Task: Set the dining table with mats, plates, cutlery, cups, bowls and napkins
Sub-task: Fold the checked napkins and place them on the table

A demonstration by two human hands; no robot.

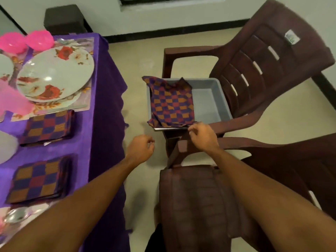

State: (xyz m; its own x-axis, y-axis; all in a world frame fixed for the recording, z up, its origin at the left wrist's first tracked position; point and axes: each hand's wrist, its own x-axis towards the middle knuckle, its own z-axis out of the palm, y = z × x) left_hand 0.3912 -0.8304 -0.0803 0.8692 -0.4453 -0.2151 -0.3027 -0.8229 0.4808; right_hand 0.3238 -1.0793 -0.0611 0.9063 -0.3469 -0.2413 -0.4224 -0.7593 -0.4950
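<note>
No legible text, number or brand anywhere in view. Only candidate: small white-and-green sticker (pixel 292 36) on the upper backrest of the brown plastic chair (pixel 272 73). Print on it too blurred and too small to read; no letter or digit made out. Plates, mats and checked cloths carry patterns only, no writing.
</note>
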